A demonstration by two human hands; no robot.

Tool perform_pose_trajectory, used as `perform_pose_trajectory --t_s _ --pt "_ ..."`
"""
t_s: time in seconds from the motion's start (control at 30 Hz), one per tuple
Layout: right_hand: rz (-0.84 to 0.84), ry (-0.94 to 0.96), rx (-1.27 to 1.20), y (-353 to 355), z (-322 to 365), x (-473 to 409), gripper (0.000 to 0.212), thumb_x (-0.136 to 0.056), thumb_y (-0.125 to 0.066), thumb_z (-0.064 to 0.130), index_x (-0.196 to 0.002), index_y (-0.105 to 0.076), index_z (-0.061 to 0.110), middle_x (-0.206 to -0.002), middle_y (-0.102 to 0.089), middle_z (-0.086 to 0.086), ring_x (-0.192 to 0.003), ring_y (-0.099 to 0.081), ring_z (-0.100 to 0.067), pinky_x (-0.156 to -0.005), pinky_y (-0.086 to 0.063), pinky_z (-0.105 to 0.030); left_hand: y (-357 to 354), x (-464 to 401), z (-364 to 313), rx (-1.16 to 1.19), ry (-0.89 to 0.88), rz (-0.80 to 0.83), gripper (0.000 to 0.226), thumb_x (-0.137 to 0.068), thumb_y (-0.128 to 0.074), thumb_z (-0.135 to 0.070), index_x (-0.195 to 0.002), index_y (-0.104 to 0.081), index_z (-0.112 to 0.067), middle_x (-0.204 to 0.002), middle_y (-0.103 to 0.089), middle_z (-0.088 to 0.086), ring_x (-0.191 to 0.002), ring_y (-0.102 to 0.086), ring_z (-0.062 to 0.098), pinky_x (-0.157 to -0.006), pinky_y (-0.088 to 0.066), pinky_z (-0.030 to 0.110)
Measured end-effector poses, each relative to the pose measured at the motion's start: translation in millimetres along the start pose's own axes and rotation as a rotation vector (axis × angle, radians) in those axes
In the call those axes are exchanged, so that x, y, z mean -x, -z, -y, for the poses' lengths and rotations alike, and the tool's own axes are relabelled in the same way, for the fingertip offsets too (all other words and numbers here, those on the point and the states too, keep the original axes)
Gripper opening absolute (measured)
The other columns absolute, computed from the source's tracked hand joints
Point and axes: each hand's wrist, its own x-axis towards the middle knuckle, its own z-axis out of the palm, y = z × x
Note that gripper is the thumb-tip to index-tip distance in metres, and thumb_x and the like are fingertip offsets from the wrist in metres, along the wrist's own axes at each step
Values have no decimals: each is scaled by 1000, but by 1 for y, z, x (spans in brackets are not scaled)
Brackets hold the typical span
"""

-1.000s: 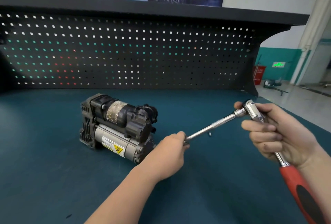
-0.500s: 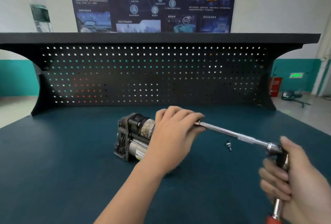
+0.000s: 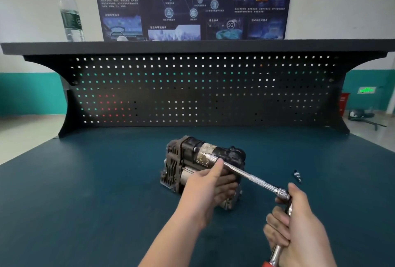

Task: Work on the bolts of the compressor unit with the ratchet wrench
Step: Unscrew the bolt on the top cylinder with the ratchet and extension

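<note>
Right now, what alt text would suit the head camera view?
A person's right hand grips a ratchet wrench while the left hand steadies its long extension bar over a black compressor unit on a teal workbench.

The compressor unit (image 3: pixel 192 164) sits mid-counter (image 3: pixel 85 192), before the pegboard (image 3: pixel 192 91); a small bolt (image 3: pixel 297 175) lies to its right; a bottle (image 3: pixel 70 16) stands on the shelf (image 3: pixel 213 46) above.

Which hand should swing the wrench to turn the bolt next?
Probably the right hand: it grips the ratchet wrench just below its head, on the handle that gives leverage. The left hand pinches the extension bar near its tip at the compressor unit, suited to steadying it.
</note>
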Motion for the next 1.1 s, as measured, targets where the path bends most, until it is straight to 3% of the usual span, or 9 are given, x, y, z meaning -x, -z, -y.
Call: perform_pose_trajectory --t_s 0.13,0.47,0.87,1.1 --pt "-18 -33 -20 -10 -5 -3 44 -95 -47 46 -69 -43 11 -32 -21 6 -19 -16 -7 -31 -19 -6 -7 -8 -5 -11 -15 -61 43 -90 -62 -27 -110 -57 11 -68 -71 13 -55 -68 18 -50 -54 22" --pt "-35 -71 -57 -14 -5 -4 46 -95 -46 48 -68 -43 11 -30 -20 6 -18 -17 -6 -29 -18 -5 -4 -13 -5 -63 -29 -63 37 -90 -62 -26 -105 -61 8 -65 -70 10 -55 -67 17 -51 -54 21" --pt "-104 198 87 -8 -26 -4 41 -95 -52 43 -75 -47 7 -37 -23 5 -24 -16 -9 -36 -23 -11 -3 -15 -4 -95 -54 -98 32 -91 -60 -23 -102 -60 7 -64 -70 11 -54 -67 17 -48 -51 21" --pt "-23 269 137 -5 -18 -13 38 -95 -52 41 -75 -46 9 -39 -23 5 -26 -18 -8 -36 -21 -11 -6 -14 -6 -87 -68 -103 24 -92 -58 -24 -89 -63 -1 -62 -69 7 -53 -65 16 -49 -51 21"
